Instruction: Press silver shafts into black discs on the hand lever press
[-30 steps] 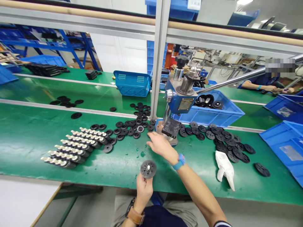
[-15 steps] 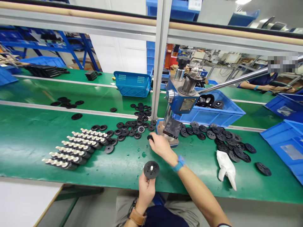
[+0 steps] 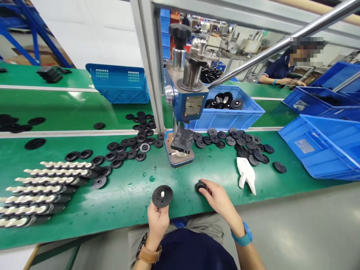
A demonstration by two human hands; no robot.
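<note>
My left hand (image 3: 159,219) grips a large black disc (image 3: 157,198) from below, close to the table's front edge. A short white pin stands up from the disc's middle. To its right, my right hand (image 3: 218,197) pinches a smaller black disc (image 3: 200,186) by its side, just above the green table; the fingers cover part of it. The two discs are apart. Behind both hands stands a blue lever press (image 3: 191,103), with a dark block (image 3: 182,140) over its base.
Small black discs (image 3: 122,155) lie left of the press, larger perforated discs (image 3: 241,141) right of it. Rows of black parts with cream tops (image 3: 53,189) stand at left. A white glove (image 3: 246,174) lies at right. Blue bins (image 3: 225,117) stand behind. A co-worker (image 3: 281,69) sits beyond.
My right hand has moved from beside the press base towards me and to the right, carrying the smaller disc. My left hand still holds the large disc. The view has turned right.
</note>
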